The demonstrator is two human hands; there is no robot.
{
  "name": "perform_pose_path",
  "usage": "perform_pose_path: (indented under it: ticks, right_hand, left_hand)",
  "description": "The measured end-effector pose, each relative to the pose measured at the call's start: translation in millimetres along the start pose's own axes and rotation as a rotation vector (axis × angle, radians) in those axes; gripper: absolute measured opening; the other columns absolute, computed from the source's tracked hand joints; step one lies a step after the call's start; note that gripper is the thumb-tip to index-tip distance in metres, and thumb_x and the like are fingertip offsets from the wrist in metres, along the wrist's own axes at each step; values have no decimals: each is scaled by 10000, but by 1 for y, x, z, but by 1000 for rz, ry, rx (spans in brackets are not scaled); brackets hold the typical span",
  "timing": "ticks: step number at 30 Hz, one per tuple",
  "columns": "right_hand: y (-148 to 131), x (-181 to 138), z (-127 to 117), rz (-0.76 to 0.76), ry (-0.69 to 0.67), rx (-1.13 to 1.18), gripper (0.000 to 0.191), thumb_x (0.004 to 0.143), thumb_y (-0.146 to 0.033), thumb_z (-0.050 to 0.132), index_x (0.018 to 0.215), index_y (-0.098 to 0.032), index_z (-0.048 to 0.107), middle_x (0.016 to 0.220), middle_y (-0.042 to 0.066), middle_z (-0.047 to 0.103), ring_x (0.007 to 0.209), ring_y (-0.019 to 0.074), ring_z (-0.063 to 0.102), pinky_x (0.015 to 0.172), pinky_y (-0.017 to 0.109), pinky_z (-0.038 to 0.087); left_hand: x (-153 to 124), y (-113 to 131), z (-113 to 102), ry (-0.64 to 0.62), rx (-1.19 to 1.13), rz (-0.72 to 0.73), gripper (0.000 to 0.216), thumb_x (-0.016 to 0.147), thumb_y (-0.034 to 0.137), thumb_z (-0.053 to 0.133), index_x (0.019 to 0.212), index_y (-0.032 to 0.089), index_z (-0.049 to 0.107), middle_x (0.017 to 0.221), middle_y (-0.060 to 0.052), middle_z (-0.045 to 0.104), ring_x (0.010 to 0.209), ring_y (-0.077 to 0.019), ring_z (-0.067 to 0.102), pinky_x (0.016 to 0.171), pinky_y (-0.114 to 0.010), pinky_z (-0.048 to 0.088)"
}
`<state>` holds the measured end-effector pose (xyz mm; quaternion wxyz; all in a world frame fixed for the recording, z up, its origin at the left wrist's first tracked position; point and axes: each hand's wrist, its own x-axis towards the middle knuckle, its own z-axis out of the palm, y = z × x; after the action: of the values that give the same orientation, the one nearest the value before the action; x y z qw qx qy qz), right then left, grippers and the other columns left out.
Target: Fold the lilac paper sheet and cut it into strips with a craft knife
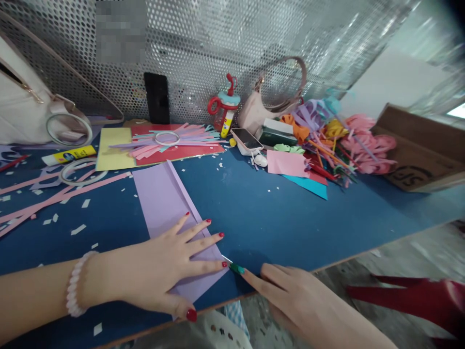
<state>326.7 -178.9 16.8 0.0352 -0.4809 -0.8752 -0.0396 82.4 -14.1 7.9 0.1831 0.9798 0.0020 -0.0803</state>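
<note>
My left hand (160, 257) lies flat with fingers spread, pressing a sheet of purple paper (154, 189) onto the blue table. A narrow folded strip runs along the paper's right edge. My right hand (290, 291) grips a small green utility knife (237, 268), index finger stretched along it. Its thin blade touches the paper's right edge near the lower corner, close to my left little finger. Most of the handle is hidden inside my right hand.
Behind the paper lie yellow card (115, 148), a fan of paper strips (192, 136), and a standing phone (157, 98). A glue stick (74, 154) and tape roll (69, 177) sit left. Another phone (247, 139), paper flowers (374, 145) and a cardboard box (414, 169) stand right.
</note>
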Motion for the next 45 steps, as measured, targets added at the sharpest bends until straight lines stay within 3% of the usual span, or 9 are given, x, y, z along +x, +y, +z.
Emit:
perform_pose_path:
  ticks: [12,19,23,27,31,34,39,45]
  right_hand:
    - [6,10,7,-12,-85,20,502,799,-29,453,1288,-119,519,840,41,601,661,162,572,561,291,433]
    - [12,12,5,7,-81,62,442,814,-13,414,1214,-127,564,768,18,578,594,131,536,517,257,390]
    - [12,11,4,4,-91,66,431,835,-25,402,1226,-125,554,787,23,583,617,136,545,532,261,394]
    - [13,11,3,-8,-86,59,437,841,-26,395,1237,-133,546,789,20,579,624,139,542,544,269,389]
    - [13,11,3,-20,-97,57,462,832,-23,394,1262,-134,523,807,26,578,634,152,547,538,280,391]
    - [12,8,3,-18,-99,63,482,828,-21,407,1285,-137,508,825,28,584,650,155,561,538,280,393]
    - [12,3,3,-17,-81,80,494,810,-21,450,1280,-157,522,824,20,592,655,144,568,556,269,396]
    - [7,-1,2,2,-78,105,573,727,9,468,1263,-180,538,834,13,608,673,149,582,577,267,417]
  left_hand:
    - [0,-2,2,18,-43,-3,754,860,629,533,1499,342,254,1575,-133,152,1416,-461,127,1058,-726,158]
    - [0,-1,3,42,-11,-8,759,833,606,594,1484,350,301,1569,-185,141,1400,-484,167,1051,-688,225]
    - [2,-14,2,137,64,33,567,947,494,487,1460,286,363,1533,-148,302,1384,-356,310,1112,-559,226]
    - [14,-35,-14,228,72,-7,302,996,186,390,1232,188,579,1240,-100,588,1136,-226,515,1014,-384,351]
    - [32,-47,-37,78,-53,-13,78,910,199,583,972,187,629,972,-39,631,955,-188,559,879,-303,385]
    - [41,-48,-46,-6,-97,-14,28,868,169,625,866,189,605,880,-6,619,894,-166,565,831,-271,376]
    - [43,-45,-44,14,-95,-4,43,860,154,609,841,190,593,860,1,608,861,-159,564,793,-261,373]
    - [44,-38,-39,1,-129,61,28,887,186,621,862,198,621,900,2,636,884,-148,593,854,-272,370]
